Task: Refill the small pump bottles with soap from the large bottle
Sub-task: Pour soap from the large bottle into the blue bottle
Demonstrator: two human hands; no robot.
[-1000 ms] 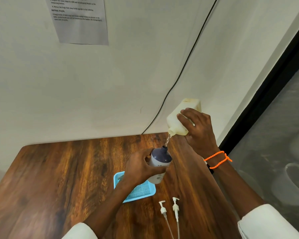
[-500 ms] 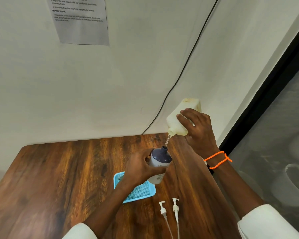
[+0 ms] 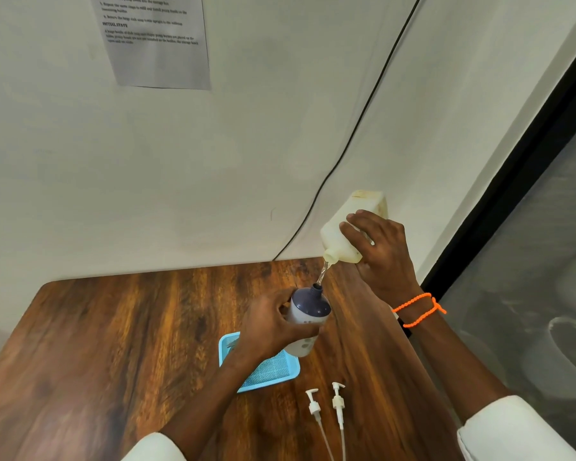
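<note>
Two loose pump heads (image 3: 326, 405) lie by the counter's (image 3: 113, 327) near edge, blue tray (image 3: 273, 372) just beyond. Left hand (image 3: 268, 327) grips the small pump bottle (image 3: 308, 311) above the tray; right hand (image 3: 381, 252) grips the tipped large bottle (image 3: 350, 227), soap (image 3: 323, 274) streaming into it near the far edge.

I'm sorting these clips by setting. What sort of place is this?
Probably a staged indoor work corner, not a real washroom: a wooden table pushed against a plain white wall, a printed instruction sheet taped above it, and a dark-framed glass panel to the right.
</note>
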